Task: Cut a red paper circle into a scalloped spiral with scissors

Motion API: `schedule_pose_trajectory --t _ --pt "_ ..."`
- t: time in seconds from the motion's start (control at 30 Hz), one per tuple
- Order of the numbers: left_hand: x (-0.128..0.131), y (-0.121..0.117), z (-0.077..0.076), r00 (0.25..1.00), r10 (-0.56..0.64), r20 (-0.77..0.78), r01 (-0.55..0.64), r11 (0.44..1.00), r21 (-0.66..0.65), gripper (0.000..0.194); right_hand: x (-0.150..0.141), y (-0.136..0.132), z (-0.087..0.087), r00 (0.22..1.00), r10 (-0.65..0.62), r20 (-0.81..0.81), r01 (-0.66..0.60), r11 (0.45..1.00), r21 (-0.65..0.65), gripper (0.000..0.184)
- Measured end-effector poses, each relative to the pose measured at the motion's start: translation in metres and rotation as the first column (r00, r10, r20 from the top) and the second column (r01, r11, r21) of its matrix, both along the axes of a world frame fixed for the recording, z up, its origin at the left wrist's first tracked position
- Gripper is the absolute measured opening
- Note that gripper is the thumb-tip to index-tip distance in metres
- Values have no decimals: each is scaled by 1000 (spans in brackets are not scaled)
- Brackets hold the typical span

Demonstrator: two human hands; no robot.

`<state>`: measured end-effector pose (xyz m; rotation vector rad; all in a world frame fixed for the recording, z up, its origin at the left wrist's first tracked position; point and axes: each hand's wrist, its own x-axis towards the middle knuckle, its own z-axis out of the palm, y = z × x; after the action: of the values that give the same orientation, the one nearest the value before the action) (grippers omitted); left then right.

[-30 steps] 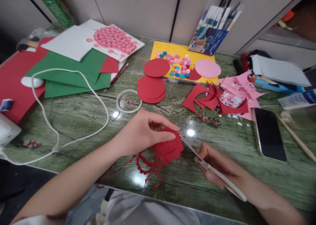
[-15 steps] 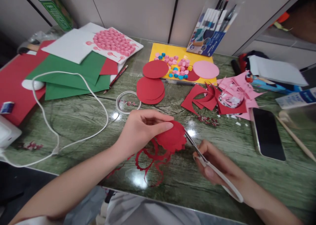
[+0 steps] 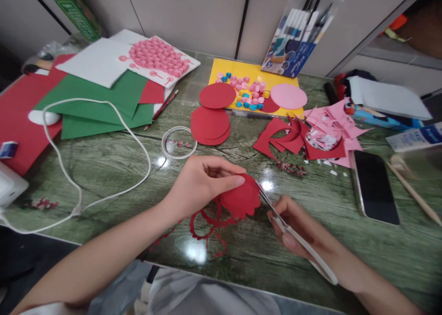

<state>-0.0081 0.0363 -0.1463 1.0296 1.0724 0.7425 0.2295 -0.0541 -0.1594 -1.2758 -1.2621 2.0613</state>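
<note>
My left hand [image 3: 205,181] pinches a red paper circle [image 3: 243,197] between thumb and fingers, above the table. Its lower right edge is cut in scallops. My right hand [image 3: 293,223] is closed around white-handled scissors [image 3: 311,250], with the blades at the right edge of the circle. How far apart the blades are I cannot tell. Curly red paper strips [image 3: 198,230] with wavy edges lie under and below the circle. Behind my left hand are plain red paper circles [image 3: 210,126] and a white ring of tape [image 3: 165,142].
A yellow sheet [image 3: 217,68] with small pink, blue and yellow pieces lies at the back. Red paper offcuts [image 3: 267,142] and pink scraps [image 3: 350,128] sit right of it. A phone [image 3: 376,188] lies at right. On the left are green sheets [image 3: 100,98] and a white cable [image 3: 136,144].
The red circle has turned a little in my left hand and sits slightly lower. My right hand and the scissors have shifted slightly left. The hanging strip has swung.
</note>
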Motion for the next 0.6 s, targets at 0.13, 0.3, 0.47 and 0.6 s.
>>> schedule_pose_trajectory --t 0.13,0.3,0.47,0.6 --pt "2 0 -1 1000 -15 4 15 1000 -10 10 0 0 0 1000 15 24 -15 1000 8 31" --pt "2 1 -2 1000 6 5 -6 1000 10 11 0 2 2 1000 3 15 -3 1000 -5 34" --pt "-4 6 -6 994 92 60 -96 993 66 13 5 7 5 1000 -18 -23 18 999 -36 36" --pt "-6 9 -9 984 150 96 -157 985 66 16 9 7 9 998 -8 -63 4 998 -58 38"
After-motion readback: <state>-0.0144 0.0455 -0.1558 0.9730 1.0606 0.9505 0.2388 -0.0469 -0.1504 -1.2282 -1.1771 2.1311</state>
